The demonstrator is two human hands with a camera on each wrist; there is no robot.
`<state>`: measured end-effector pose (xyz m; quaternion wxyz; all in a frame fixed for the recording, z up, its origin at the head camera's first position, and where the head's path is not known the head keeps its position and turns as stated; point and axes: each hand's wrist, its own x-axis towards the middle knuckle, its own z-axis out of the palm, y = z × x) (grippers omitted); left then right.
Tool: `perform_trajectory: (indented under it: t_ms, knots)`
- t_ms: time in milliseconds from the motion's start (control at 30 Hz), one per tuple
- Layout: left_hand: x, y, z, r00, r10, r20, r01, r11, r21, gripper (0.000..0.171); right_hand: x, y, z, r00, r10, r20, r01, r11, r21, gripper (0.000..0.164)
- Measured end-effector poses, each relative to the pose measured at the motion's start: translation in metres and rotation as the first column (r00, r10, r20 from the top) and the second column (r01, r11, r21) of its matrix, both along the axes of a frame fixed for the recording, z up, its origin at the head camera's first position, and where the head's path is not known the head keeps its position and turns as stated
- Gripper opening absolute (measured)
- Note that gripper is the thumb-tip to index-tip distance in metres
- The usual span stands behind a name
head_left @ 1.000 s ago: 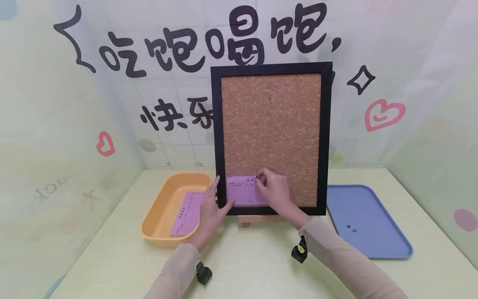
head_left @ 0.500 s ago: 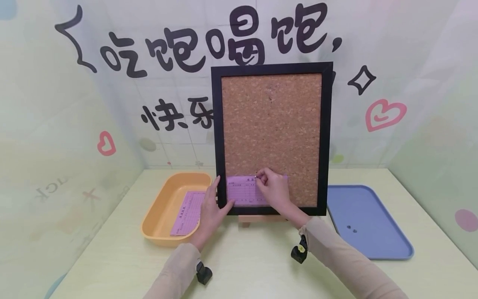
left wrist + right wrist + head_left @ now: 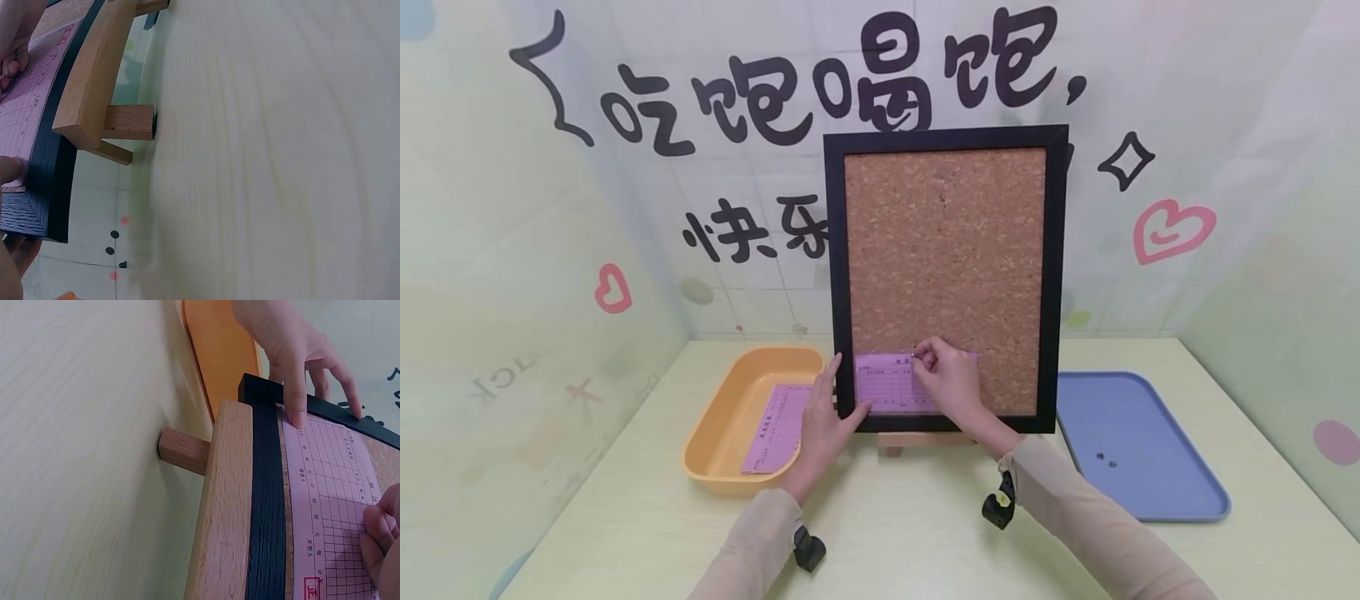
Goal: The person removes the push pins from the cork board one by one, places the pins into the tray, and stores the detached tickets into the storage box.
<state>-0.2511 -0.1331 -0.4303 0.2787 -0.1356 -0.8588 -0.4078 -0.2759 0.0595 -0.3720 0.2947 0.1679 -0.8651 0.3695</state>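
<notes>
A pink printed slip [image 3: 880, 385] lies flat against the lower left of a black-framed corkboard [image 3: 946, 250]. My left hand [image 3: 826, 417] grips the board's lower left corner. Its thumb [image 3: 295, 403] presses the slip's corner, while the other fingers reach round the side of the frame. Over the slip's upper edge, my right hand [image 3: 951, 379] pinches a small push pin [image 3: 913, 356] against the paper. Most of the pin is covered by the fingertips. The right hand also hides the slip's right part in the head view.
A wooden easel [image 3: 100, 69] holds up the board. On the left, an orange tray [image 3: 703, 433] contains more pink slips [image 3: 775, 429]. On the right, a blue tray [image 3: 1157, 450] bears two small pins [image 3: 1107, 458]. A printed wall hanging [image 3: 760, 192] stands behind.
</notes>
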Motion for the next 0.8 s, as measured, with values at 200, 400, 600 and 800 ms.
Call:
perform_trajectory:
  t_ms: [200, 400, 600, 800]
  knots:
    - [-0.0001, -0.0002, -0.0006, 1.0, 0.003, -0.008, -0.003, 1.0, -0.008, 0.083, -0.0005, -0.0009, -0.0002, 1.0, -0.006, 0.019, 0.006, 1.0, -0.012, 0.003]
    - [-0.001, -0.0005, -0.0013, 1.0, 0.003, -0.03, -0.004, 1.0, -0.016, 0.084, -0.0012, -0.0009, -0.0006, 1.0, 0.014, 0.02, -0.013, 0.999, -0.041, 0.004]
    - [-0.0014, -0.0004, -0.0015, 0.999, 0.004, -0.036, -0.005, 1.0, -0.018, 0.084, -0.0015, -0.0005, -0.0011, 1.0, 0.017, 0.018, -0.016, 0.999, -0.045, 0.005]
    - [-0.0011, -0.0003, -0.0014, 1.0, 0.005, -0.029, -0.005, 1.0, -0.016, 0.083, -0.0012, -0.0004, -0.0004, 1.0, 0.012, 0.01, -0.011, 0.999, -0.044, 0.005]
